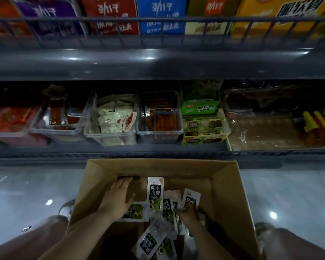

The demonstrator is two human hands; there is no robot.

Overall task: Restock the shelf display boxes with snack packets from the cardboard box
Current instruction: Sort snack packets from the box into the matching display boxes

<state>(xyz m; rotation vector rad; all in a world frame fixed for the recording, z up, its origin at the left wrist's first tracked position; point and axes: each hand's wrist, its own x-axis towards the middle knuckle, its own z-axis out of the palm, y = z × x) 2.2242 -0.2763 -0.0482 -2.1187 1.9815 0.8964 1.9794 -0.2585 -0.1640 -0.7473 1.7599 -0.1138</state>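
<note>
Read "风吃海带" on packets (155,192) in the carton (231,184); "脆软骨" on green box (200,107) and yellow box (296,10); "劲仔" on red box (109,14) and blue box (161,14) on the top shelf.

cardboard box (231,184): 1 | hands (116,197) (188,212): 2 | snack packets (155,194): 6+ | clear bins (111,137): 4 | upper display boxes (161,15): 6
</note>
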